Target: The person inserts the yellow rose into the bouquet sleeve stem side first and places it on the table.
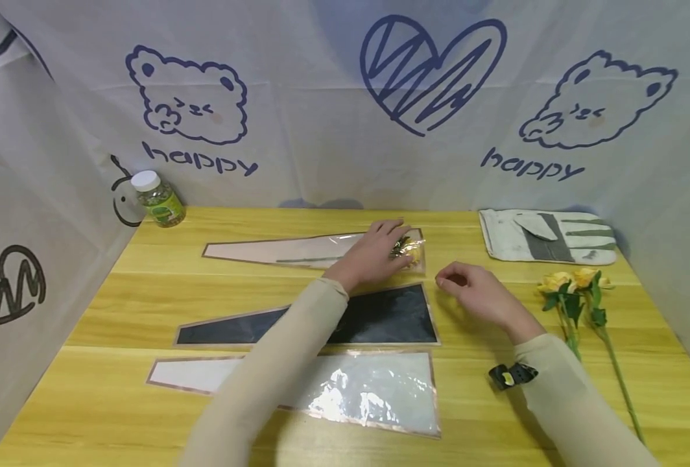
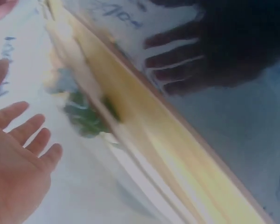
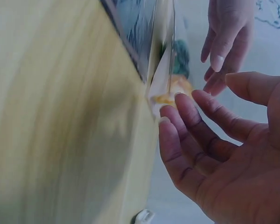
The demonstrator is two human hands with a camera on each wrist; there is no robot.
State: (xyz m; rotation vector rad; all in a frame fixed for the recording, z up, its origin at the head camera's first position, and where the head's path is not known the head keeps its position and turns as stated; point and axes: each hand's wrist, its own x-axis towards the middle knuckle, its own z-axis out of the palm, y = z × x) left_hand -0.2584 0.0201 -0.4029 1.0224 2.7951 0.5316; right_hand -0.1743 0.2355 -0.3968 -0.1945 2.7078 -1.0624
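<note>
My left hand [image 1: 374, 254] is at the farthest flower sleeve [image 1: 251, 250], a pale pink tapered one with clear film. A yellow rose [image 1: 415, 253] lies in its wide end, and the stem shows through toward the narrow end. The left fingers are spread and relaxed beside the bloom, holding nothing. Just right of the sleeve's wide end, my right hand [image 1: 478, 292] hovers with loosely bent fingers; its palm is bare in the right wrist view. Nearer me lie a black sleeve [image 1: 392, 316] and a white sleeve [image 1: 374, 389], partly covered by my left forearm.
Two more yellow roses [image 1: 575, 282] with green stems lie at the right. Behind them is a white-and-grey work glove [image 1: 546, 237]. A lidded jar [image 1: 159, 200] stands at the back left corner. Printed white cloth [image 1: 310, 117] hangs along the table's back and sides.
</note>
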